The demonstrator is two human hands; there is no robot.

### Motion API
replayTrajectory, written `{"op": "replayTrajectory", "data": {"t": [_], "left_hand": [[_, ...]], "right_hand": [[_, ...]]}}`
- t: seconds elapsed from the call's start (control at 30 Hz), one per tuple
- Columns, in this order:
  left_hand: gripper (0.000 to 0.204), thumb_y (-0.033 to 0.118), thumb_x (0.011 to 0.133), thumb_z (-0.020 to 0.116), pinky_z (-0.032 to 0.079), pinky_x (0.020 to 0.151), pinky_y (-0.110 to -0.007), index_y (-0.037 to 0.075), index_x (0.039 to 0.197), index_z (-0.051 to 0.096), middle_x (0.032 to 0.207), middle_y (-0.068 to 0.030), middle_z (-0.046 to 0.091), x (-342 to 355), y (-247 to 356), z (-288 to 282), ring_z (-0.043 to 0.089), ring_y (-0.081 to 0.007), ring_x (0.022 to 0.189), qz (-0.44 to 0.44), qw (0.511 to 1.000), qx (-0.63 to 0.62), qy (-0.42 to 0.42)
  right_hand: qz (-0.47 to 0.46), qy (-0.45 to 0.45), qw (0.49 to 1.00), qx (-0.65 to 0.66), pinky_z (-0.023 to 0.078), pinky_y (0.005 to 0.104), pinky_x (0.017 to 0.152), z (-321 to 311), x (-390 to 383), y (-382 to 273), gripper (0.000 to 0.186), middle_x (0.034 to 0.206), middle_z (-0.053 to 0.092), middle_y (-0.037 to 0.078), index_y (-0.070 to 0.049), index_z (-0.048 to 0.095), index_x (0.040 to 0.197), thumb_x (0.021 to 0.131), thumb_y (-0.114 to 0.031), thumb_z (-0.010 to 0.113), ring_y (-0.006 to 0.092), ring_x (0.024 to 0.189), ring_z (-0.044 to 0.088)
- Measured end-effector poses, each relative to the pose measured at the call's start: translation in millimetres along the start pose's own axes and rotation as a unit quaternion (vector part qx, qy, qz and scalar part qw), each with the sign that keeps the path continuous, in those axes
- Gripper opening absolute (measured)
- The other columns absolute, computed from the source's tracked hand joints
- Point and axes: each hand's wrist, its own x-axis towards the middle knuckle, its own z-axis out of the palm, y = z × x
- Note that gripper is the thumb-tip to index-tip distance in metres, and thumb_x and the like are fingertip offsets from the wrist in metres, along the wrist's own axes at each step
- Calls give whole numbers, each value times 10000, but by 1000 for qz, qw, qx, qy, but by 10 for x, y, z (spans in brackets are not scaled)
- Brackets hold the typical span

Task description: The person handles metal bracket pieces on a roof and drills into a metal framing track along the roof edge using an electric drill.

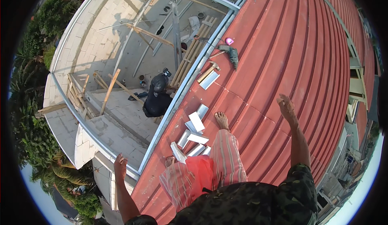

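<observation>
My left hand (120, 163) is raised at the lower left, near the metal-framed roof edge, fingers loosely apart. My right hand (286, 106) hangs in the air over the red ribbed roof (295, 63), open and slightly curled. Several short silver metal channel pieces (196, 138) lie beside my bare feet (221, 120). Farther up are another channel piece (209, 80), a claw hammer (208, 70) with a wooden handle, a green power drill (233, 55) and a small pink round object (229, 41). I touch none of them with my hands.
Left of the metal edge beam (173, 108) is a drop to a lower level, where a person (155, 97) in dark clothing and helmet crouches among timber poles (190, 55) and block walls (70, 35). Trees (36, 63) stand beyond. Another structure (355, 87) lies at the right.
</observation>
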Motion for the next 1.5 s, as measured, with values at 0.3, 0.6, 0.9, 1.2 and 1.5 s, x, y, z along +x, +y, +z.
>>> {"op": "replayTrajectory", "data": {"t": [0.3, 0.6, 0.9, 1.2, 1.5], "left_hand": [[658, 221, 887, 672, 438, 997, -387, -34, 1424, 390, 1332, -312, 501, -134, 991, 725, 530, -342, 1224, -1, 997, 77, -15], [592, 213, 880, 636, 458, 992, -427, -39, 1383, 450, 1334, -290, 528, -487, 1489, 1951, 541, -371, 1233, -13, 980, 166, -112], [623, 265, 882, 626, 454, 989, -414, -21, 1401, 437, 1319, -286, 540, -1175, 1253, 1992, 550, -355, 1221, -89, 987, 118, -68], [734, 376, 879, 663, 463, 969, -376, -46, 1419, 401, 1337, -288, 512, -1360, 1310, 1522, 537, -328, 1227, -76, 993, 79, 37], [666, 339, 922, 641, 438, 995, -403, -37, 1419, 408, 1352, -285, 507, -1118, 1422, 1835, 520, -337, 1246, -18, 999, 10, 28]], "right_hand": [[194, -206, 956, -73, 501, 510, 810, 176, -1378, 1126, 354, 1016, 654, 233, -39, 598, 1136, 864, -266, 606, 428, 954, 625], [121, -231, 962, -84, 499, 509, 845, 126, -786, 1531, 389, 1061, 647, 238, -48, 596, 1173, 890, -314, 600, 421, 996, 618], [-15, -153, 986, -57, 513, 456, 631, 167, -19, 1368, 256, 856, 654, 211, -40, 607, 1058, 849, -145, 710, 380, 751, 646], [76, -171, 980, -75, 516, 490, 780, -62, 271, 1572, 358, 987, 659, 254, -13, 613, 1123, 891, -285, 641, 425, 925, 641], [132, -279, 948, -79, 500, 476, 793, -145, -253, 1280, 365, 962, 659, 259, 10, 619, 1099, 893, -291, 630, 424, 916, 639]]}}
